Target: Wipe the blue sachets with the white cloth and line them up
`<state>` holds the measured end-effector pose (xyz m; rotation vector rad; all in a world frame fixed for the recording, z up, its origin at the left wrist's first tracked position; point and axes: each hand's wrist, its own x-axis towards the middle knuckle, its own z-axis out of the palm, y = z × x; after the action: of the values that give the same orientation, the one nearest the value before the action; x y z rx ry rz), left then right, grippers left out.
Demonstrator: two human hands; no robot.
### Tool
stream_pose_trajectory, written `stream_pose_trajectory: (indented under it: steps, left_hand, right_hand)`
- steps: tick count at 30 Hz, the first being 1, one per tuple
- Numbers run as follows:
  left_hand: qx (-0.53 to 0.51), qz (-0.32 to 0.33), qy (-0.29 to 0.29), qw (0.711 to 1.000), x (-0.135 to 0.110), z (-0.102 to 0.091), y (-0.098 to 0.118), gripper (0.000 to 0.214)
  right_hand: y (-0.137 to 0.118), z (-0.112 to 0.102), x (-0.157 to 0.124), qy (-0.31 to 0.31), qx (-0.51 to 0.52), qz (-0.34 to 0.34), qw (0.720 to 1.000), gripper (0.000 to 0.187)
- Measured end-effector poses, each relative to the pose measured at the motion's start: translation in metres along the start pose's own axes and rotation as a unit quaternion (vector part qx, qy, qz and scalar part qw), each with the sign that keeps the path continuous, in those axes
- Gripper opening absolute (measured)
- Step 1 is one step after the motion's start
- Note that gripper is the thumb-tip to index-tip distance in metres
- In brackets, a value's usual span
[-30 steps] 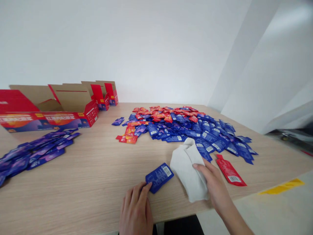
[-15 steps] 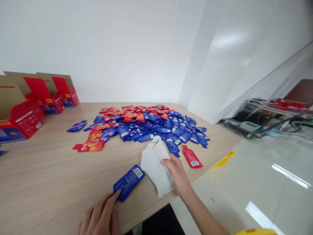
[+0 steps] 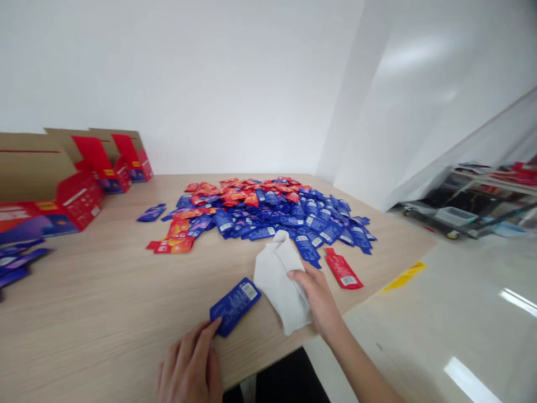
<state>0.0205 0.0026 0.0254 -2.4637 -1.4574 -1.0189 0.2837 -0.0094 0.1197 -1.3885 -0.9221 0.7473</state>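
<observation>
Left hand (image 3: 191,366) flat on table (image 3: 104,302), fingers open, fingertips touching blue sachet (image 3: 235,306) near front edge. Right hand (image 3: 316,294) grips white cloth (image 3: 279,280) just beside sachet, before sachet pile (image 3: 268,212).

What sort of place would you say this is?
Probably a small packing workroom: a heap of blue and red sachets on a wooden table, open red cartons along the wall, and a wheeled cart on the glossy floor.
</observation>
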Motion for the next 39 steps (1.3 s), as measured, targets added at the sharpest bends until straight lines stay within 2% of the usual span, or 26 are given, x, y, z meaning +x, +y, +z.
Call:
stream_pose_trajectory:
  steps: [7,10,13,19,22,25,28,31,33,36,38,39]
  left_hand:
    - [0.003,-0.027,-0.006,1.0,0.001,-0.007,0.014,0.04]
    - [0.013,-0.026,-0.001,1.0,0.0,-0.009,0.018,0.041]
    - [0.04,0.002,0.003,0.999,-0.003,-0.01,0.019,0.043]
    - [0.152,0.08,0.008,0.985,-0.018,-0.001,0.022,0.047]
    - [0.192,0.128,0.001,0.973,-0.027,0.007,0.022,0.041]
    - [0.21,0.143,-0.028,0.967,-0.03,0.009,0.021,0.037]
    - [0.225,0.141,-0.028,0.964,-0.029,0.005,0.02,0.042]
    - [0.239,0.146,-0.015,0.96,-0.026,0.004,0.021,0.049]
    - [0.243,0.144,-0.002,0.959,-0.026,0.006,0.022,0.049]
    - [0.243,0.139,0.017,0.96,-0.029,0.009,0.021,0.048]
    - [0.238,0.153,0.018,0.959,-0.032,0.011,0.017,0.046]
    - [0.236,0.163,0.013,0.958,-0.033,0.012,0.015,0.045]
  right_hand:
    - [0.006,-0.005,0.004,-0.004,-0.053,-0.001,0.999,0.043]
    - [0.001,-0.003,0.0,-0.012,-0.102,-0.033,0.994,0.046]
    - [-0.008,0.005,-0.011,-0.043,-0.171,-0.092,0.98,0.045]
    - [-0.01,0.044,-0.033,-0.2,-0.264,-0.243,0.912,0.048]
    - [0.0,0.064,-0.042,-0.289,-0.289,-0.27,0.872,0.052]
    - [0.016,0.069,-0.043,-0.349,-0.314,-0.281,0.837,0.057]
    - [0.035,0.054,-0.025,-0.324,-0.35,-0.282,0.832,0.06]
    - [0.049,0.03,0.003,-0.23,-0.408,-0.256,0.846,0.053]
    - [0.051,0.021,0.013,-0.171,-0.433,-0.226,0.855,0.048]
    - [0.04,0.032,0.002,-0.139,-0.394,-0.225,0.88,0.047]
    - [0.031,0.052,-0.019,-0.177,-0.341,-0.258,0.887,0.052]
    - [0.028,0.063,-0.03,-0.222,-0.321,-0.278,0.878,0.054]
